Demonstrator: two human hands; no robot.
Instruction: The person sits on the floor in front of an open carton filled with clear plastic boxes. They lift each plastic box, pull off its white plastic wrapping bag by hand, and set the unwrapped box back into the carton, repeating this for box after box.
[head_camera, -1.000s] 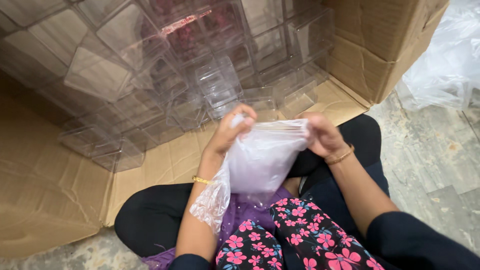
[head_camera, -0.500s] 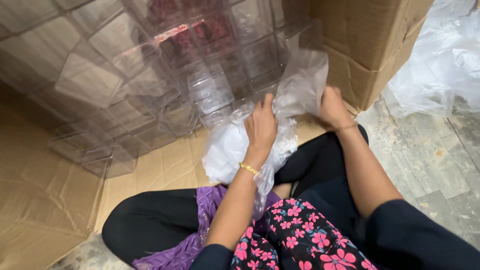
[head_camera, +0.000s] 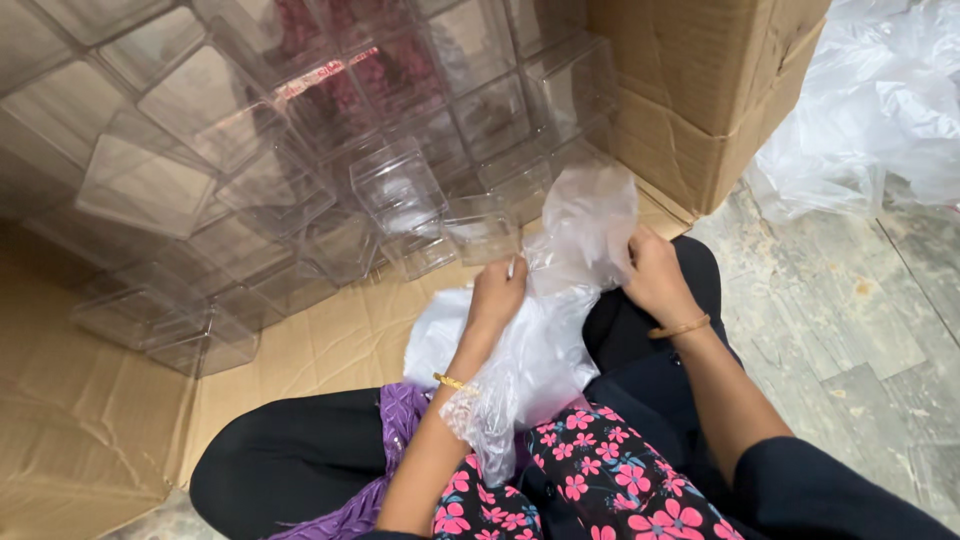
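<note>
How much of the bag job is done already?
Already done: many clear boxes lie bare, piled on the flattened cardboard, and loose plastic sits on the floor to the right. In hand: the left hand and right hand both grip a clear plastic bag over the lap. What it holds cannot be seen. Left: how many boxes remain cannot be told.

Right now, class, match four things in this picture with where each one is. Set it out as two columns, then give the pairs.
1. clear plastic bag
2. clear plastic boxes
3. cardboard box
4. crumpled plastic sheeting

A. on the stone floor, top right
B. piled on flattened cardboard, upper left
C. held in both hands
D. standing at top centre-right, beside the pile

Pairs: 1-C, 2-B, 3-D, 4-A
</note>
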